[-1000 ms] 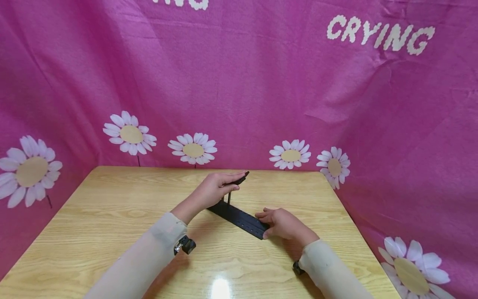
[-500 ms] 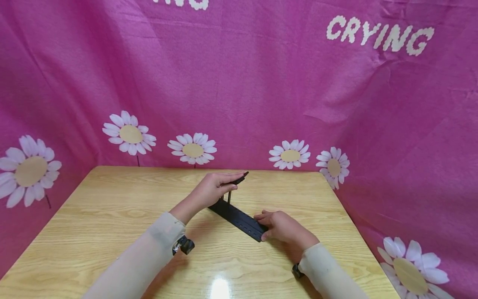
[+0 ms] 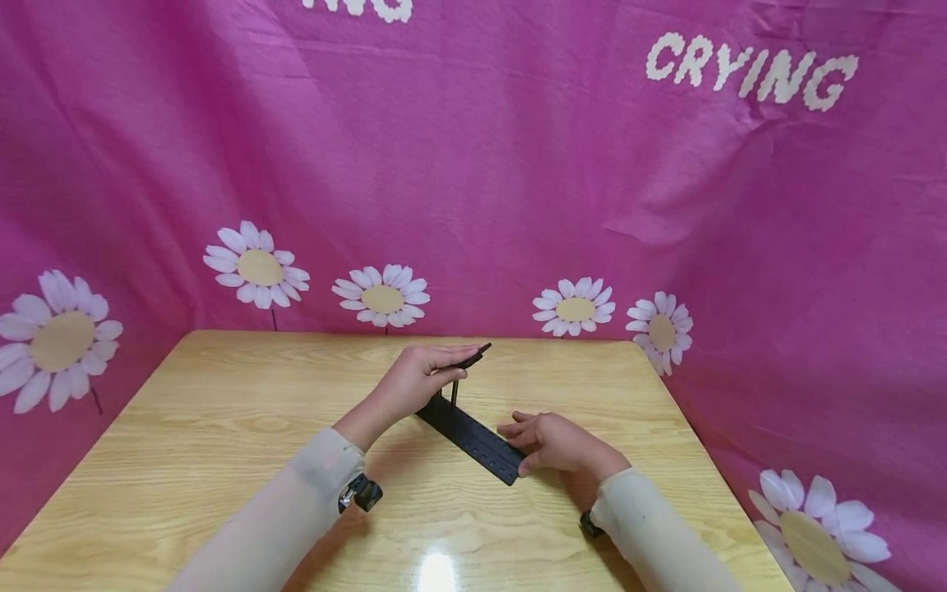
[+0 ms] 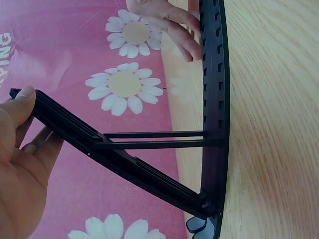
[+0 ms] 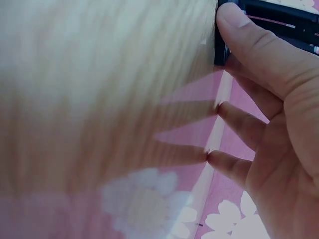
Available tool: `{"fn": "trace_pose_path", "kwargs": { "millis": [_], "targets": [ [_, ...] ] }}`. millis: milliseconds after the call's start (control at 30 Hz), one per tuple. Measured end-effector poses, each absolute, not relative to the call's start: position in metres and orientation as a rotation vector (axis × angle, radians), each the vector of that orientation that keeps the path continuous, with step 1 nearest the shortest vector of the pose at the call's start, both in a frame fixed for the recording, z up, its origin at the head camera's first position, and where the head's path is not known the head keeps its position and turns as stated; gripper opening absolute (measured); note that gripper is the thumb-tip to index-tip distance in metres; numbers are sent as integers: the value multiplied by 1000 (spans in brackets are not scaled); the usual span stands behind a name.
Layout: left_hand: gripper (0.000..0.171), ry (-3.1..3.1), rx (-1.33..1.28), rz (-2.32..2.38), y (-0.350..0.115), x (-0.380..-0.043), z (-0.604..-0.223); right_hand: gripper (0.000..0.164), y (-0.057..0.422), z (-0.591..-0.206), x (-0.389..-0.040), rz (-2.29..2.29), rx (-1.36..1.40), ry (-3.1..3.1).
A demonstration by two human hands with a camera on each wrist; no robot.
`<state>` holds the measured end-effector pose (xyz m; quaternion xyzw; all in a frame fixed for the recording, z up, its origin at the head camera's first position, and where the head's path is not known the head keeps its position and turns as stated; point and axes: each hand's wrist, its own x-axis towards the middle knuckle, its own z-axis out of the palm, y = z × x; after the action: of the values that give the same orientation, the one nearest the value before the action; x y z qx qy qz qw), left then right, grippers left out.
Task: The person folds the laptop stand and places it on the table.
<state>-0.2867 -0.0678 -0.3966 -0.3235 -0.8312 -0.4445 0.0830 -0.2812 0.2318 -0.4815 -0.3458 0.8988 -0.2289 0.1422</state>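
Observation:
A black folding stand [image 3: 468, 434] lies with its long slotted base [image 4: 214, 79] flat on the wooden table. Its upper panel [image 4: 75, 127] is raised at an angle from the hinged end, and two thin prop rods [image 4: 164, 145] span between panel and base. My left hand [image 3: 409, 380] pinches the free end of that panel, thumb on one face and fingers on the other. At the opposite end of the base, my right hand [image 3: 564, 444] holds the end between thumb and index finger. Its other fingertips [image 5: 223, 108] touch the tabletop.
The light wooden table [image 3: 244, 395] is glossy and reflects a bright spot near its front. A pink cloth [image 3: 473, 164] with printed daisies hangs behind it and along both sides. A small black camera [image 3: 362, 492] sits at the left wrist.
The right-hand end of the base has swung slightly left and towards me. My left hand has shifted a little left with the raised panel. Both hands keep their hold.

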Motion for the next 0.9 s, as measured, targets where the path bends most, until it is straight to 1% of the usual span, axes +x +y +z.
{"fn": "trace_pose_path", "kwargs": {
  "millis": [900],
  "targets": [
    [41, -2465, -914, -1446, -76, -286, -401, 50, 216, -483, -260, -736, -901, 2645]
  ]
}}
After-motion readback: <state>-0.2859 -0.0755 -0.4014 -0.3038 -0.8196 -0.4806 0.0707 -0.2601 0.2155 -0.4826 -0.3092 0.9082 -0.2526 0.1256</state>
